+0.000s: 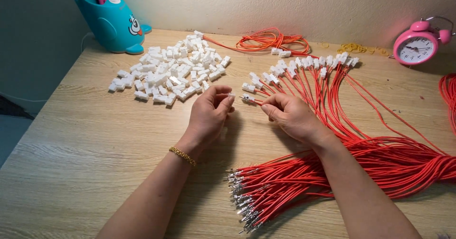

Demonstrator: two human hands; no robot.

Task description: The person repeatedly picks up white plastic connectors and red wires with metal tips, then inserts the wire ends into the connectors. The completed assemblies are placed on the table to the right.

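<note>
Left hand [209, 113] over worktop [95, 144], fingers pinching small white connector [231, 95]. Right hand [289, 115] fingers pinching red wire [251, 100], metal tip just beside connector. Connector pile [171, 73] behind; wire bundle [332, 172] at right.

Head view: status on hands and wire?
Left hand pinching white connector. Right hand pinching red wire, terminal just short of connector. Nothing between them.

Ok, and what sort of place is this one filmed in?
Probably a home desk used for piecework rather than a factory line: a wooden table against a plain wall, with a pink alarm clock and a cartoon-shaped blue pen holder beside a pile of white connectors and bundled red wires.
</note>
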